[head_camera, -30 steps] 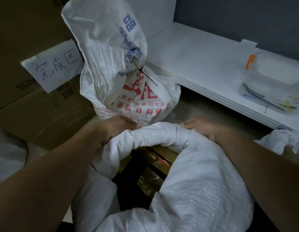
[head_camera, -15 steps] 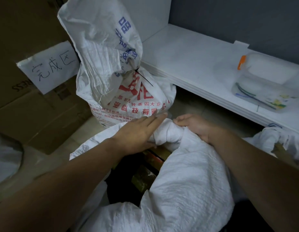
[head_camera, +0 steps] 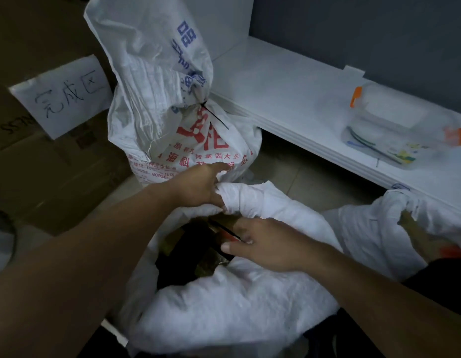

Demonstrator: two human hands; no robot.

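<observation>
The open white sack (head_camera: 250, 306) fills the lower middle of the view, right in front of us. Its lower edge is cut off by the frame and both forearms cross it. Its mouth gapes, and inside we make out only dark and yellowish packets (head_camera: 188, 254), too dim to name.

A white shelf (head_camera: 289, 94) runs along the right, cut off at the edge. Brown cardboard boxes (head_camera: 43, 164) stand at the left, partly in shadow.

Beyond the open sack, a tied sack (head_camera: 157, 104) stands upright on the floor, printed in red and blue. Its base is hidden behind the left hand. A second white bag (head_camera: 366, 228) slumps at the right against the shelf. A brownish shape in its folds is unclear to us.

A paper sign (head_camera: 61, 96) with handwriting hangs on the boxes. A clear plastic container (head_camera: 394, 130) with orange clips sits on the shelf, its contents blurred.

The left hand (head_camera: 196, 186) curls its fingers around the rolled rim (head_camera: 250, 200) at the far side of the open sack and grips it.

The right hand (head_camera: 270, 245) hovers over the sack's mouth, fingers loosely bent and thumb out. A thin dark strip (head_camera: 225, 229) runs up to its fingertips. We cannot tell whether they pinch it or merely lie over it.

A black cable tie (head_camera: 215, 118) cinches the neck of the tied sack.
</observation>
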